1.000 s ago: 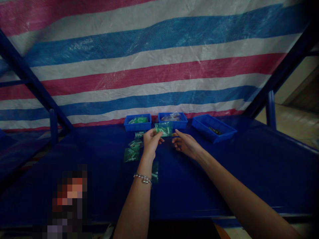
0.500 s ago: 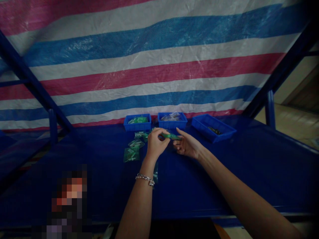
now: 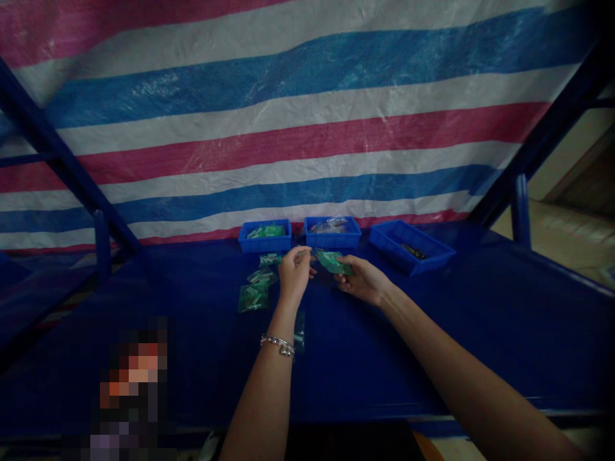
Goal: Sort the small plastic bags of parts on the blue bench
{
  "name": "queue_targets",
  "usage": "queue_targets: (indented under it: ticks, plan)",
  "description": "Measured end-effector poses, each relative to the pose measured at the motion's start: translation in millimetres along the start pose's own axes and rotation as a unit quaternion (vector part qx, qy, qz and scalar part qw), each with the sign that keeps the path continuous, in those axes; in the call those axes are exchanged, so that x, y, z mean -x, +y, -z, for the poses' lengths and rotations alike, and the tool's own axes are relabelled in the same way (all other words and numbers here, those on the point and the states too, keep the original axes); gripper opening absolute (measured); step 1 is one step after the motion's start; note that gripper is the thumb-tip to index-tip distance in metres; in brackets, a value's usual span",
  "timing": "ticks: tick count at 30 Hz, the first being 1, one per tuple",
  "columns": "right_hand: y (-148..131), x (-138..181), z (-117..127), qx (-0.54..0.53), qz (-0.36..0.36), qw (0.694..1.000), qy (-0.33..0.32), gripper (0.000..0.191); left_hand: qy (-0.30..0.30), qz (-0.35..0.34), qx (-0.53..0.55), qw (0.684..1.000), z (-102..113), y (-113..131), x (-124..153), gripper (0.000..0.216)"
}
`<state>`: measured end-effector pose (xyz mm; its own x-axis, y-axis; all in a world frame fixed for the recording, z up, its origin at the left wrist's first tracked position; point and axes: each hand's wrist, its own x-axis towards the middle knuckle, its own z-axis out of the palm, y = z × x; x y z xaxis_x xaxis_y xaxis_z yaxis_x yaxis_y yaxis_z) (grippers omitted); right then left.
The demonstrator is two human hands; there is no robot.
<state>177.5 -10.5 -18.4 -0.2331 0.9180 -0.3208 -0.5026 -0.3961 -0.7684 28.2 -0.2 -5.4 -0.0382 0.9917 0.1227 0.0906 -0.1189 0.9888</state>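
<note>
Green plastic packet (image 3: 333, 262) was pinched between the thumb and fingers of the right hand (image 3: 362, 282), while the left hand (image 3: 295, 276) stood bunched just beside it, its hold unclear. Four more packets (image 3: 262, 276) lay loose on the blue table (image 3: 432, 333), near three blue trays (image 3: 413, 269).

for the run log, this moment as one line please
right hand: green plastic packet | left hand: beside it, grip unclear | nearby: three blue trays
</note>
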Motion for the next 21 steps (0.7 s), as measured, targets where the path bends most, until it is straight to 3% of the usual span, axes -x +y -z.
queue_targets:
  ticks: [3, 8, 21]
  plan:
    - [1.2, -1.9, 1.0, 0.028, 0.011, 1.000, 0.010, 0.004, -0.048, 0.085, 0.025, 0.995, 0.9, 3.7, 3.0, 0.036]
    - [2.7, -3.4, 2.4, 0.076, 0.021, 0.997, 0.009, 0.005, -0.130, 0.104, 0.018, 0.986, -1.1, 4.7, 7.2, 0.026]
    - [4.2, 1.6, -7.0, 0.145, 0.050, 0.988, 0.018, 0.011, -0.110, 0.062, 0.003, 0.992, -2.5, -2.1, 2.0, 0.017]
